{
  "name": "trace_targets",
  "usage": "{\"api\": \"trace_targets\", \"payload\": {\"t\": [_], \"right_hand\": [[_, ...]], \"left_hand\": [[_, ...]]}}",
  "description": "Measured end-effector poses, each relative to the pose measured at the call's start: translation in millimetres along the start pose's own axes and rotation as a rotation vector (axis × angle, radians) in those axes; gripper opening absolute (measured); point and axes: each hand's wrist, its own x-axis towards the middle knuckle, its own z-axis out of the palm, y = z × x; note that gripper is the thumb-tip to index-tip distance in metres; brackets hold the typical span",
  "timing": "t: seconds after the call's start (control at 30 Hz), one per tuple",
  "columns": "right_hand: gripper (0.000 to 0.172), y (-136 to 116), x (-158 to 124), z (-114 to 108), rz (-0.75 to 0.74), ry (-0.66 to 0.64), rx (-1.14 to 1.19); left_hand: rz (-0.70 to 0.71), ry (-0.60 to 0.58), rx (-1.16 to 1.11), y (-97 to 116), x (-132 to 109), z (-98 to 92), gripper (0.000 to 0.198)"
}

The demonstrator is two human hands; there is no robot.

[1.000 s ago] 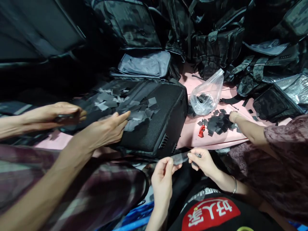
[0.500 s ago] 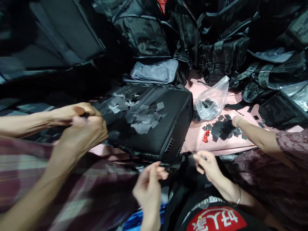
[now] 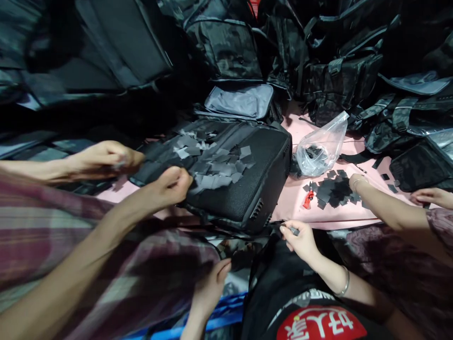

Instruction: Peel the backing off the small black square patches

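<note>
Head view shows our right hand at the near edge of the pink surface, its grip pinched narrow on a small dark piece, just near of the black backpack. Our left hand lies lower left on dark fabric; its grip we cannot tell. A co-worker's hand touches grey patches on the backpack.

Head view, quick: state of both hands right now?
Left hand: touching dark fabric, grip cannot be told.
Right hand: closed, pinching a small dark piece.
</note>
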Motion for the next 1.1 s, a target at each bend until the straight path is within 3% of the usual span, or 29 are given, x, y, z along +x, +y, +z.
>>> {"api": "trace_targets", "payload": {"t": [0.07,0.13,0.27,0.37,0.43,0.5,0.57,0.67,0.87,1.0,1.1], "right_hand": [[0.022,0.5,-2.7,3.3,-0.052,0.013,-0.085],[0.019,-2.2,-5.9,5.2,-0.148,0.036,-0.18],[0.015,-8.2,-11.0,-2.6,-0.313,0.056,-0.255],[0.019,-9.2,-13.4,-17.5,-0.127,-0.046,-0.051],[0.027,-10.9,-15.5,-25.5,0.089,-0.167,0.231],[0.031,-15.7,-17.8,-28.8,0.216,-0.219,0.492],[0.031,-23.0,-18.9,-27.9,0.244,-0.174,0.658],[0.03,-33.2,-17.5,-25.1,0.252,-0.108,0.753],[0.03,-33.1,-19.7,-16.7,0.247,-0.079,0.776],[0.027,-27.6,-13.5,-16.1,0.231,-0.112,0.744],[0.033,-27.5,10.6,-47.5,0.102,0.146,0.676]], "left_hand": [[-0.039,-0.118,-0.015,22.3,-8.5,18.1,0.027],[0.032,-0.141,-0.112,52.1,-15.4,39.5,0.032],[0.187,-0.144,-0.035,96.4,-18.9,70.2,0.024],[0.155,-0.317,-0.121,101.1,-17.0,74.4,0.024],[0.085,-0.488,-0.282,100.0,-18.5,74.1,0.027],[0.007,-0.547,-0.464,102.7,-23.7,75.8,0.029],[-0.011,-0.444,-0.57,109.8,-30.8,80.0,0.03],[0.047,-0.263,-0.554,120.5,-38.3,85.9,0.025],[0.1,-0.185,-0.508,122.7,-39.2,89.3,0.021],[0.225,-0.054,-0.352,119.1,-44.0,86.2,0.018],[0.226,0.194,-0.343,109.0,-43.2,64.7,0.017]]}}
